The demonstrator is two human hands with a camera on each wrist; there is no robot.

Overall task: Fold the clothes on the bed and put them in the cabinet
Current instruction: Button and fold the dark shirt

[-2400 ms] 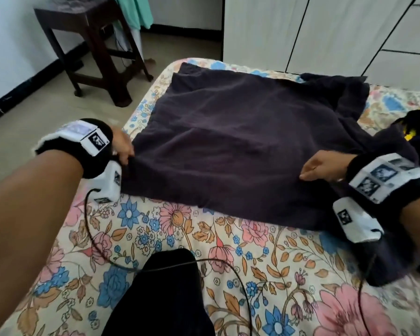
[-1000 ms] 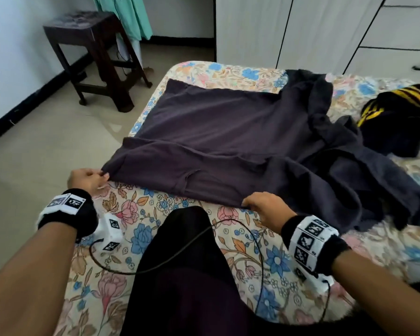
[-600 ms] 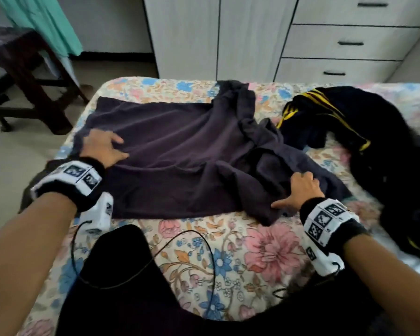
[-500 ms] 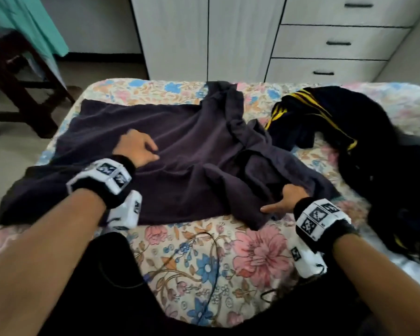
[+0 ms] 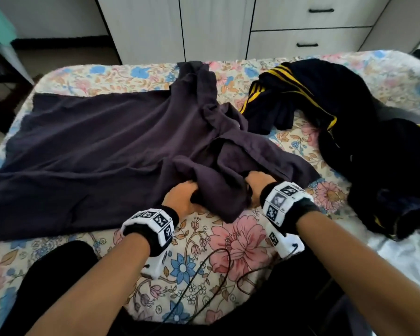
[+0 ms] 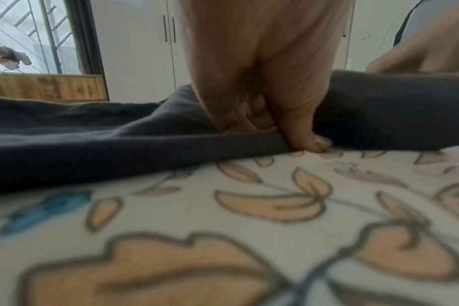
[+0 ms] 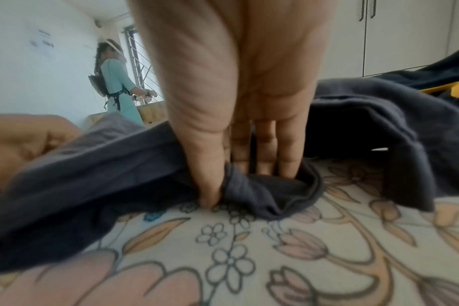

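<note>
Purple garment (image 5: pixel 102 151) spreads toward frame's left from both hands; left hand (image 5: pixel 180 197) and right hand (image 5: pixel 257 183) each pinch its bunched lower-centre corner, close together.

White cabinet (image 5: pixel 214 25) behind bed, drawers (image 5: pixel 310 27) with black handles at right. Pale floor (image 5: pixel 66 61) at left, black skirting (image 5: pixel 58 41) along white wall. Barred window (image 6: pixel 26 35) bright with daylight. Wooden unit (image 6: pixel 47 87) below window.
</note>
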